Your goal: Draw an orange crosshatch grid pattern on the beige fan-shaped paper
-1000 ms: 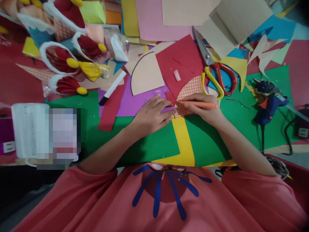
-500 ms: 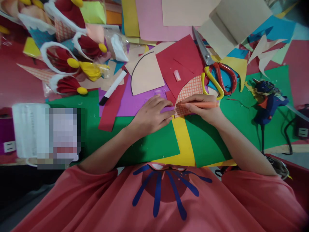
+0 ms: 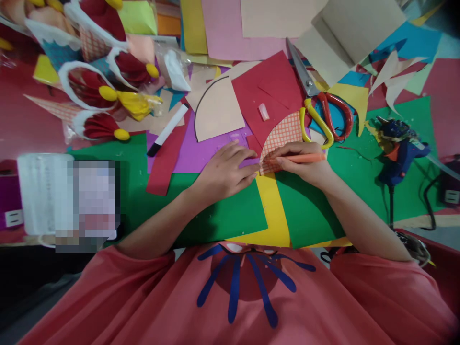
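My right hand [image 3: 305, 165] is closed round an orange pen [image 3: 305, 157], whose tip rests on a checked orange fan-shaped paper piece [image 3: 282, 136]. My left hand [image 3: 226, 170] lies flat with its fingers stretched out, pressing a purple sheet [image 3: 201, 153] right beside that checked piece. Both lie over green [image 3: 223, 215] and yellow [image 3: 275, 211] sheets in the middle of the table.
Scissors with red and yellow handles [image 3: 319, 108] lie just beyond my right hand. A blue glue gun [image 3: 398, 148] sits at the right. A beige quarter-circle cutout [image 3: 217, 110], a marker [image 3: 167, 130] and red-and-white paper ornaments [image 3: 97, 91] lie at the back left. A white container [image 3: 39, 191] stands at the left edge.
The pen and my right hand have shifted very slightly upward over the checked piece. My left hand has stayed in place.
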A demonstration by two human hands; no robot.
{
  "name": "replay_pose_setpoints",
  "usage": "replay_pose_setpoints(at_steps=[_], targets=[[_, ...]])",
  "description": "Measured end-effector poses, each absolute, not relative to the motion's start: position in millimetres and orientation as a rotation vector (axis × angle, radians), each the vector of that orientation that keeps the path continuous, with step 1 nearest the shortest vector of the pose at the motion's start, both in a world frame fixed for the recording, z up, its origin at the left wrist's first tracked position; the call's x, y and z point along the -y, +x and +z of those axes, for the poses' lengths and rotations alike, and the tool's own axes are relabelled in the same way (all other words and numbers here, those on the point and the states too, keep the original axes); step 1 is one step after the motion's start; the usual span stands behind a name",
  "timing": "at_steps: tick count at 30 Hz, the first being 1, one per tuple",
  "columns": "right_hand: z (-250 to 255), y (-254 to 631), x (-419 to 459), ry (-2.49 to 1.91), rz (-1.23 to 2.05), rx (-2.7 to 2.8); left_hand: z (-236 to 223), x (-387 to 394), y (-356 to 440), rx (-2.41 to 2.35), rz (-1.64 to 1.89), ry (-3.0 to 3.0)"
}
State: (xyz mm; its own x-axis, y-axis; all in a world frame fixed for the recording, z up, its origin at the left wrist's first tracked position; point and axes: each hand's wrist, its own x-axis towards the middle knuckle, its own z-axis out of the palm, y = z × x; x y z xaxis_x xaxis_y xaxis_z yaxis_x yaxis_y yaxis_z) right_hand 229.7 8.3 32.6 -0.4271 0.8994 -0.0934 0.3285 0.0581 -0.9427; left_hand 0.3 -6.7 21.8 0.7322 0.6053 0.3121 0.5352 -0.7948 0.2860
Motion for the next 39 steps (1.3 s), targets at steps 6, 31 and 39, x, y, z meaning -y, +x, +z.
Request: replay_pose_setpoints(at_steps=[6,31,39], targets=[[32.9,228.6,-7.7,-1.244,1.36,1.779,21.0,7.3,0.1,-0.931,0.579,2.747],[32.0,230.1,-8.2,-1.237,1.328,1.804,21.6,6.3,0.7,-0.927,0.599,2.762],[34.2,230.6,-6.9,-1.185,1.369,1.834,21.5,6.9,0.4,-0.934,0.593,2.751]])
